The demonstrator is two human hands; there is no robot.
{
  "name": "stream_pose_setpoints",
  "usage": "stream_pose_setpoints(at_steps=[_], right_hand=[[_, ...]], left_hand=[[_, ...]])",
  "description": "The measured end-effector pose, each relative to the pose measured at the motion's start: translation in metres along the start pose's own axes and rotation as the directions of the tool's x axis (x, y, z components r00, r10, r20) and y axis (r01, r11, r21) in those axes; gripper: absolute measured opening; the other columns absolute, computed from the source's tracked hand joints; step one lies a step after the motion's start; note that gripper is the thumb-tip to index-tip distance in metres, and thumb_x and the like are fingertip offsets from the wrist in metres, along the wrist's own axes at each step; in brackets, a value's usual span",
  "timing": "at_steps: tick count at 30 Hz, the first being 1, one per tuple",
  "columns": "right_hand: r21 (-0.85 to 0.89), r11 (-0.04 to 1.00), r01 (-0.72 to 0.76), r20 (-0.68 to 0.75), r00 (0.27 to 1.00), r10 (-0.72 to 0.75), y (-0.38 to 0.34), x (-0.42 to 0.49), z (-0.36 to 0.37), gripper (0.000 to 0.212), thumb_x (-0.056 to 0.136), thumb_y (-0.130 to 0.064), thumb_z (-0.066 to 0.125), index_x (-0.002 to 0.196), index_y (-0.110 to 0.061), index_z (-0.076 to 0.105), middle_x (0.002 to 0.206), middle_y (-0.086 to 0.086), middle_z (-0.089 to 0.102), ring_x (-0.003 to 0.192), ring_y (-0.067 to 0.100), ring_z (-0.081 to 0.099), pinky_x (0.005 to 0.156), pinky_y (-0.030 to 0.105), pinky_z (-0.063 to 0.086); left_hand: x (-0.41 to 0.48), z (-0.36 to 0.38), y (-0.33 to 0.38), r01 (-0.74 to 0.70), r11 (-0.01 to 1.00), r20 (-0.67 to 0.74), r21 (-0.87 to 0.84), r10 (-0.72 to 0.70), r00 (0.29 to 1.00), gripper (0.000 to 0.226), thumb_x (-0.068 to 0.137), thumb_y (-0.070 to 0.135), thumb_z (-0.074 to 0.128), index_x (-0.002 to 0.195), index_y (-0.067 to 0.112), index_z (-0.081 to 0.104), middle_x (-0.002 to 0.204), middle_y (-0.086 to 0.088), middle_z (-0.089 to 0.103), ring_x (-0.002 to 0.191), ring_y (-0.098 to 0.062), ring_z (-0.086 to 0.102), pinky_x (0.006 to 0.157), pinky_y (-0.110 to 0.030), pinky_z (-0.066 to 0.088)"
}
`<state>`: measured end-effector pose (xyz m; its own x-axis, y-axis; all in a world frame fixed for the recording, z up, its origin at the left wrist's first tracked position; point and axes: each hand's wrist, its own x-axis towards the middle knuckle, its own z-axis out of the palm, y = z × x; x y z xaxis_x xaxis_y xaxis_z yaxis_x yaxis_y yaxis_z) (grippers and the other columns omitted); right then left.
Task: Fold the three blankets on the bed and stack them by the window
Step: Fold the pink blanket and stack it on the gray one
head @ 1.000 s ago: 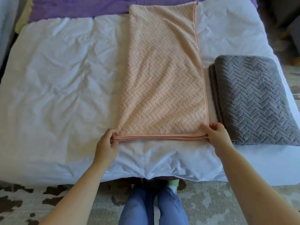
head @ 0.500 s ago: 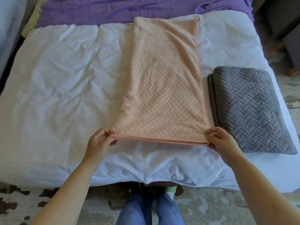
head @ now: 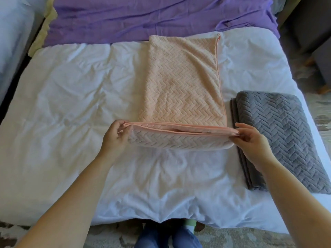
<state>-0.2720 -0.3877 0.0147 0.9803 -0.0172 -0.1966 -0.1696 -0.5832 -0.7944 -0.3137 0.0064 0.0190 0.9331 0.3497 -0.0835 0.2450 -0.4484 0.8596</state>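
A peach herringbone blanket (head: 182, 83) lies as a long narrow strip down the middle of the white duvet (head: 68, 108). Its near end is lifted and curled over toward the far end. My left hand (head: 114, 138) pinches the near left corner of that end. At the near right corner my right hand (head: 252, 142) grips the same edge. A grey herringbone blanket (head: 281, 136) lies folded on the bed to the right, just beside my right hand. A purple blanket (head: 152, 17) lies spread and wrinkled across the head of the bed.
The bed's foot edge runs just in front of my legs, above a patterned rug (head: 232, 238). Dark furniture (head: 308, 33) stands past the bed's right side. A pale surface (head: 12, 33) borders the bed at the far left.
Both hands have raised the peach blanket's near edge off the duvet and carried it away from me, so the near part now curls over the strip. The camera has tilted up.
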Motion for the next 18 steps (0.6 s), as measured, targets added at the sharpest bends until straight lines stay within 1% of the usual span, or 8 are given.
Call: stream_pose_setpoints(at_steps=[1, 3, 5, 7, 9, 12, 15, 18], right_hand=[[-0.035, 0.999, 0.026, -0.034, 0.999, -0.027, -0.003, 0.009, -0.001, 0.012, 0.083, -0.015, 0.070, 0.094, -0.018, 0.072, 0.124, -0.001, 0.059, 0.110, 0.010, 0.055, 0.089, 0.011, 0.038], [0.013, 1.000, 0.008, -0.046, 0.999, -0.007, -0.012, 0.028, -0.003, 0.013, 0.090, -0.024, 0.062, 0.096, -0.018, 0.072, 0.114, -0.003, 0.061, 0.102, 0.005, 0.053, 0.078, -0.001, 0.035], [0.116, 0.992, -0.058, -0.020, 0.998, 0.061, -0.020, 0.048, -0.002, 0.014, 0.094, -0.030, 0.055, 0.094, -0.025, 0.068, 0.100, -0.006, 0.064, 0.088, 0.000, 0.057, 0.070, 0.003, 0.040], [0.107, 0.990, -0.096, -0.039, 0.994, 0.101, -0.027, 0.072, 0.002, 0.014, 0.097, -0.034, 0.049, 0.094, -0.029, 0.061, 0.088, -0.012, 0.062, 0.079, 0.000, 0.056, 0.063, 0.015, 0.042], [0.082, 0.989, -0.123, -0.085, 0.988, 0.130, -0.031, 0.098, 0.007, 0.019, 0.098, -0.036, 0.045, 0.101, -0.023, 0.058, 0.084, -0.013, 0.058, 0.076, 0.003, 0.053, 0.060, 0.020, 0.038], [0.107, 0.984, -0.141, -0.127, 0.980, 0.155, -0.039, 0.138, 0.011, 0.024, 0.097, -0.037, 0.046, 0.110, -0.020, 0.056, 0.088, -0.007, 0.060, 0.080, 0.013, 0.056, 0.060, 0.023, 0.039], [0.219, 0.966, -0.136, -0.119, 0.979, 0.165, -0.043, 0.172, 0.016, 0.022, 0.096, -0.041, 0.048, 0.114, -0.030, 0.046, 0.094, 0.004, 0.064, 0.078, 0.018, 0.063, 0.061, 0.030, 0.050], [0.185, 0.976, -0.110, -0.138, 0.981, 0.137, -0.042, 0.202, 0.024, 0.012, 0.096, -0.042, 0.047, 0.104, -0.036, 0.041, 0.073, 0.005, 0.061, 0.054, 0.012, 0.058, 0.042, 0.022, 0.044]], left_hand=[[0.010, 0.002, 0.003, -0.004, 1.000, 0.007, 0.001, 0.004, 1.000, 0.008, 0.095, 0.018, 0.056, 0.102, 0.015, 0.055, 0.090, 0.008, 0.055, 0.075, 0.012, 0.052, 0.066, -0.001, 0.037], [0.033, 0.007, 0.009, -0.018, 0.999, 0.002, 0.027, 0.018, 1.000, 0.007, 0.098, 0.023, 0.050, 0.103, 0.018, 0.052, 0.085, 0.010, 0.053, 0.074, 0.006, 0.051, 0.063, -0.002, 0.036], [0.059, 0.015, 0.016, -0.032, 0.998, -0.003, 0.046, 0.032, 0.999, 0.010, 0.099, 0.025, 0.046, 0.104, 0.019, 0.052, 0.088, 0.009, 0.054, 0.077, -0.003, 0.050, 0.063, -0.001, 0.035], [0.085, 0.024, 0.024, -0.061, 0.997, -0.017, 0.057, 0.062, 0.998, 0.011, 0.100, 0.026, 0.044, 0.105, 0.022, 0.053, 0.091, 0.010, 0.055, 0.078, 0.003, 0.049, 0.064, 0.001, 0.033], [0.112, 0.033, 0.033, -0.105, 0.993, -0.036, 0.061, 0.107, 0.994, 0.014, 0.101, 0.025, 0.041, 0.108, 0.023, 0.054, 0.094, 0.016, 0.053, 0.078, 0.009, 0.049, 0.066, 0.003, 0.032], [0.154, 0.046, 0.042, -0.127, 0.988, -0.028, 0.087, 0.130, 0.991, 0.021, 0.102, 0.024, 0.039, 0.114, 0.021, 0.055, 0.099, 0.018, 0.052, 0.080, 0.003, 0.050, 0.067, -0.004, 0.033], [0.194, 0.059, 0.041, -0.109, 0.984, -0.013, 0.138, 0.111, 0.994, 0.021, 0.101, 0.023, 0.039, 0.113, 0.020, 0.056, 0.098, 0.011, 0.055, 0.081, -0.007, 0.050, 0.066, -0.008, 0.033], [0.227, 0.071, 0.032, -0.063, 0.985, -0.008, 0.163, 0.065, 0.998, 0.019, 0.100, 0.021, 0.043, 0.111, 0.019, 0.058, 0.093, 0.008, 0.057, 0.082, -0.010, 0.051, 0.063, -0.007, 0.031]])
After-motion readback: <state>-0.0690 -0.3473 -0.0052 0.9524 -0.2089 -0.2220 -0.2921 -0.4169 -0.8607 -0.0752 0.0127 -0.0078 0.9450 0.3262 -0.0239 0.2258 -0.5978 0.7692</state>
